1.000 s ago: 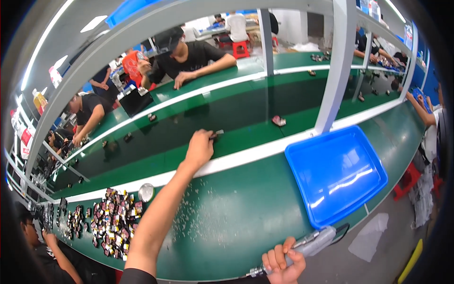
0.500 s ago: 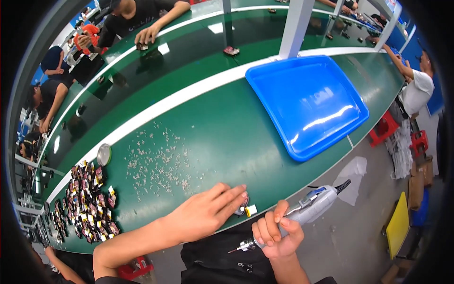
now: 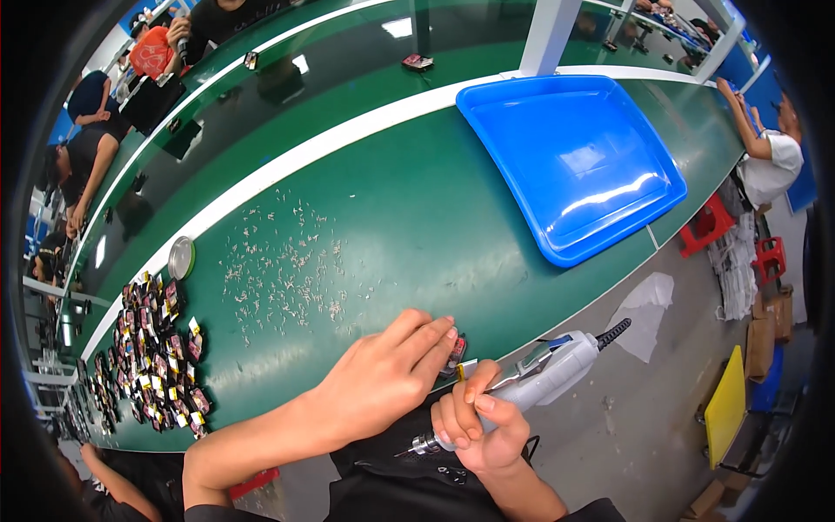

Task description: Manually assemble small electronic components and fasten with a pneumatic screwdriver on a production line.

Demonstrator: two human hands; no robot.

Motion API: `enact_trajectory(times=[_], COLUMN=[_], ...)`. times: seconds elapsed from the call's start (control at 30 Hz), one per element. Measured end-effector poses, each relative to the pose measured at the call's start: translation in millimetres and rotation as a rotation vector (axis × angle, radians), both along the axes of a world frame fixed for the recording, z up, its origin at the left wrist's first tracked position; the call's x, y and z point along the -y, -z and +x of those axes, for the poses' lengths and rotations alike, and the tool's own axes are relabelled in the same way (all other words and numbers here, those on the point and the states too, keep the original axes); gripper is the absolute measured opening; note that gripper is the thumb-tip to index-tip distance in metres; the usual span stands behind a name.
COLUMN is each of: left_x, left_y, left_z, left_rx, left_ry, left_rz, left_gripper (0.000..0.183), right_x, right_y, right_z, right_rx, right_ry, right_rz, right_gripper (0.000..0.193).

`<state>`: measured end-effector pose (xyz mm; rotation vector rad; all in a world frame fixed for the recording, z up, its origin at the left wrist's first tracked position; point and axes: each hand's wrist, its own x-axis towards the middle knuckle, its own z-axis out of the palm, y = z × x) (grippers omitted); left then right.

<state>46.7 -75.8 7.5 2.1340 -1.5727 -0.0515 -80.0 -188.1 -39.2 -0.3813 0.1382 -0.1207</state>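
Observation:
My left hand (image 3: 378, 378) lies flat at the near edge of the green bench (image 3: 417, 217), its fingertips pressing a small dark part (image 3: 456, 351) against the surface. My right hand (image 3: 477, 424) is wrapped around a grey electric screwdriver (image 3: 539, 374), which lies slanted just off the bench edge, its bit end pointing down-left near my lap. The two hands almost touch beside the small part.
A big blue tray (image 3: 570, 157) sits at the right of the bench. Tiny screws (image 3: 283, 270) are scattered mid-bench. A heap of small dark parts (image 3: 152, 348) and a round metal tin (image 3: 181, 257) lie left. Other people work at far benches and at the right.
A second ago my left arm reached far out to the conveyor; it came back to the near edge with a small part. The view has tilted down toward my hands.

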Motion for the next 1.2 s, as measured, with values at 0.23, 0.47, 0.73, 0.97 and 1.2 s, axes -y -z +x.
enact_trajectory(times=[0.23, 0.47, 0.73, 0.97, 1.2], left_x=[2, 6, 4, 2, 4], left_y=[12, 13, 1, 1, 7], left_z=[-5, -9, -10, -13, -13], left_rx=[0.325, 0.398, 0.352, 0.372, 0.414], left_ry=[0.062, 0.072, 0.100, 0.139, 0.124], left_rz=[-0.055, -0.072, 0.069, 0.177, 0.140], left_gripper=[0.035, 0.033, 0.036, 0.040, 0.033], right_x=[-4, -3, 41, 87, 90], right_y=[3, 6, -27, -63, -48], right_z=[0, 3, 6, 48, 67], right_rx=[-0.068, -0.109, 0.053, 0.260, 0.243], right_ry=[-0.003, 0.094, 0.041, 0.151, 0.054], right_rz=[0.006, -0.060, -0.175, -0.594, -0.656], right_gripper=[0.008, 0.010, 0.010, 0.017, 0.021])
